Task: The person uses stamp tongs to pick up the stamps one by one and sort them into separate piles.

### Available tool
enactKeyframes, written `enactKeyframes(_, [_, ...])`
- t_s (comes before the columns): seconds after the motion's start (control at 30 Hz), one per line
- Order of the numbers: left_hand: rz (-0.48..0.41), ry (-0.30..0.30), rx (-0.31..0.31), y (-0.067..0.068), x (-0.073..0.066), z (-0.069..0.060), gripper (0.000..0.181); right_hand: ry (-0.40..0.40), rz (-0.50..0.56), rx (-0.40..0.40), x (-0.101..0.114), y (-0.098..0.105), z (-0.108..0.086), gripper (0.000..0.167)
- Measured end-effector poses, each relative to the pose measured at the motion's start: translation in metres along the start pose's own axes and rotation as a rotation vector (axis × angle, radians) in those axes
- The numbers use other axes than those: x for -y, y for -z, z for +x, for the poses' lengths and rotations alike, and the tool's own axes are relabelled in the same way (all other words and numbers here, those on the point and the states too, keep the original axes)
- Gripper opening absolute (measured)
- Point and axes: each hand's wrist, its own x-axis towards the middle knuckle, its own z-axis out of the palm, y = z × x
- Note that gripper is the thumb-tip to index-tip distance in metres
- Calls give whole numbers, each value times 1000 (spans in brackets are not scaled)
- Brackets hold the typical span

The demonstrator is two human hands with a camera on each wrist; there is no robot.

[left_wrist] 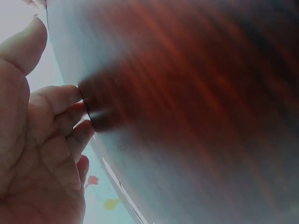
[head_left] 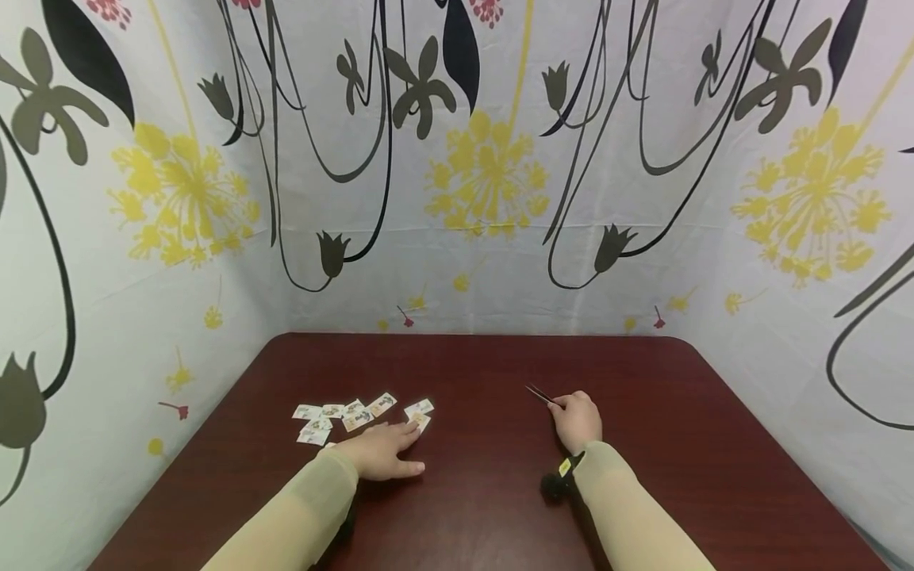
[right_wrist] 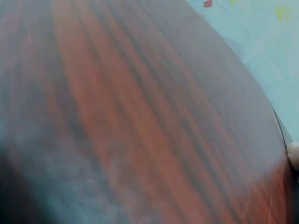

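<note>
Small white printed cards [head_left: 359,419] lie in a loose group on the left half of the table. The left hand [head_left: 382,450] is spread palm down over the table, its fingertips touching a card [head_left: 420,421] at the group's right end. In the left wrist view the left hand [left_wrist: 46,135] shows its palm, with fingers extended to the tabletop. The right hand [head_left: 577,422] pinches dark thin tweezers [head_left: 540,393], whose tips point up and left over the table. Only a fingertip of the right hand [right_wrist: 293,155] shows in the right wrist view.
The dark red-brown table [head_left: 485,507] has rounded far corners. A white cloth [head_left: 471,301] with printed flowers hangs behind it and at both sides. A black round object [head_left: 553,488] is at the right wrist.
</note>
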Motion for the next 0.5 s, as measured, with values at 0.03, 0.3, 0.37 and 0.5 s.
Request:
enactKeyframes(0.03, [4, -1, 2, 0, 0, 0, 74, 3, 0, 1, 0, 0, 0, 23])
enactKeyframes(0.3, [20, -4, 13, 2, -5, -1, 76, 12, 8, -12, -3, 0, -1, 20])
enactKeyframes(0.37, [20, -7, 19, 2, -6, -1, 76, 14, 16, -13, -3, 0, -1, 19])
enactKeyframes(0.5, [30, -29, 27, -1, -9, 1, 75, 15, 21, -9, -2, -1, -2, 19])
